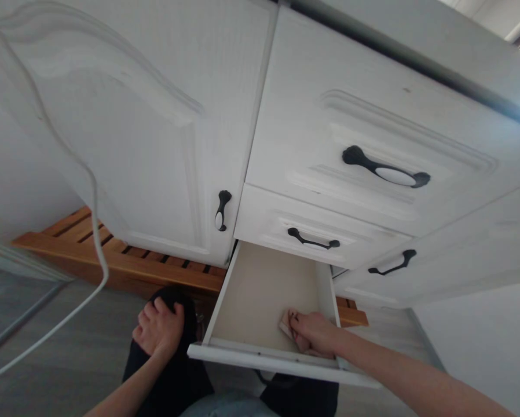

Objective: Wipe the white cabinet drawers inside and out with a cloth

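The bottom drawer (pixel 264 278) of the white cabinet is pulled out toward me, and its pale inside shows. Inside it, near the front right corner, my right hand (pixel 312 331) is closed on a pinkish-beige cloth (pixel 286 325). Part of the cloth sits bunched under the fingers against the drawer bottom, and the rest is hidden by the hand. My left hand (pixel 160 328) rests on my dark-trousered left knee, holding nothing, its fingers apart and bent over the knee.
Closed drawers with black-and-white handles (pixel 385 168) rise above the open one. A cabinet door (pixel 156 133) stands shut to the left. Wooden slats (pixel 112 255) run beneath the cabinet. A white cable (pixel 95 220) hangs down across the left side.
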Motion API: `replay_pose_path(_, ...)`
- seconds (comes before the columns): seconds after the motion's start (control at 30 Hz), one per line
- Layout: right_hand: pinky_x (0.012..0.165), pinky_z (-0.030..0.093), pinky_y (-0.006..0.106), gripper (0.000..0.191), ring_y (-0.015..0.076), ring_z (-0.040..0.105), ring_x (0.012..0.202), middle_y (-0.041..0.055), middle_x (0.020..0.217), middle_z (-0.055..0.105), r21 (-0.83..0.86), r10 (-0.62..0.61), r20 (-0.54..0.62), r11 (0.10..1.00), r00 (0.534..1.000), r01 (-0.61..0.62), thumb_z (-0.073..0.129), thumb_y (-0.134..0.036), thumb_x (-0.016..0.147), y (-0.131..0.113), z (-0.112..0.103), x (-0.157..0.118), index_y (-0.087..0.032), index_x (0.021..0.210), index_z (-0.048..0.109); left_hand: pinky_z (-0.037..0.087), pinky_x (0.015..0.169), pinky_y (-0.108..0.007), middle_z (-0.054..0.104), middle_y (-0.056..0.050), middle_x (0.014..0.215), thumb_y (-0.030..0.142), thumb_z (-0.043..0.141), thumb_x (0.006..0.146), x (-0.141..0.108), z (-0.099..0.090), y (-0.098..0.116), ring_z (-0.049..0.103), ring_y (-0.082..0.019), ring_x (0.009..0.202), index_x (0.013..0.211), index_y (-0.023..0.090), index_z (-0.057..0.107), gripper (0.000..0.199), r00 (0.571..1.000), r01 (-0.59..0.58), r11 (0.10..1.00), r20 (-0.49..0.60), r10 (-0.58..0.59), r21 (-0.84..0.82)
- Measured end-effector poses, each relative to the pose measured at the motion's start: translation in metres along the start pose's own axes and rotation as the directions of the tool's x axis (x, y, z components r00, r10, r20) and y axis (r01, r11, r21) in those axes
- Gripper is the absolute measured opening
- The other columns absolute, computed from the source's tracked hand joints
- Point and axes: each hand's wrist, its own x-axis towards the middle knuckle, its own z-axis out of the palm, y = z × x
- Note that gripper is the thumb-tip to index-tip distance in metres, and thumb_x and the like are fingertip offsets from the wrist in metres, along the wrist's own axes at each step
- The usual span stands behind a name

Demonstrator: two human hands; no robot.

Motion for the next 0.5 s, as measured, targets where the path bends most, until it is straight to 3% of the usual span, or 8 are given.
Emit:
replay_pose_path(0.1,0.083,0.053,0.034,0.068,0.0288,0.071,0.107,0.0112,0.132,0.071,0.051,-0.112,0.083,0.993,0.990,0.108,0.067,-0.026,0.081,-0.017,-0.018,0.017,-0.019,0.147,0.051,0.037,0.080,-0.042,0.064,-0.020,0.117,0.045,0.028,0.101,-0.002,0.002,0.005,0.054,-0.034,0.114,0.122,0.010,0.059,0.052,1.000,0.004,1.000,0.006,-0.004,-0.016)
replay_pose_path(0.17,0.090,0.051,0.036,0.077,0.0312,0.068,0.116,0.0115,0.139,0.068,0.182,-0.113,0.085,0.978,0.990,0.097,0.069,-0.026,0.077,-0.043,-0.032,0.038,-0.020,0.150,0.047,0.037,0.082,-0.042,0.063,-0.020,0.119,0.045,0.029,0.101,-0.003,0.002,0.008,0.053,-0.034,0.117,0.123,0.010,0.059,0.050,1.000,0.002,1.000,0.008,-0.001,-0.027)
replay_pose_path(0.33,0.100,0.049,0.043,0.080,0.0351,0.065,0.122,0.0123,0.138,0.067,0.479,0.044,0.016,0.876,0.999,-0.046,0.072,-0.023,0.069,-0.126,-0.057,0.111,-0.021,0.146,0.048,0.037,0.082,-0.042,0.063,-0.019,0.121,0.043,0.031,0.101,-0.005,-0.001,0.006,0.053,-0.033,0.117,0.124,0.011,0.058,0.048,1.000,-0.008,0.999,-0.002,0.008,-0.037)
replay_pose_path(0.43,0.090,0.053,0.044,0.086,0.0368,0.069,0.112,0.0157,0.129,0.068,0.601,0.161,0.026,0.786,0.987,-0.144,0.072,-0.014,0.057,-0.154,-0.063,0.143,-0.018,0.139,0.049,0.037,0.081,-0.041,0.063,-0.019,0.119,0.042,0.032,0.100,-0.004,-0.002,0.002,0.053,-0.033,0.116,0.122,0.010,0.059,0.048,1.000,-0.009,0.999,-0.015,0.009,-0.033)
replay_pose_path(0.5,0.078,0.055,0.041,0.076,0.0336,0.072,0.098,0.0114,0.112,0.071,0.691,0.202,0.076,0.695,0.976,-0.198,0.070,-0.011,0.052,-0.159,-0.065,0.153,-0.019,0.126,0.055,0.037,0.080,-0.041,0.063,-0.019,0.117,0.042,0.031,0.100,-0.003,-0.002,0.000,0.054,-0.033,0.114,0.120,0.009,0.060,0.048,1.000,-0.011,0.999,-0.017,0.010,-0.034)
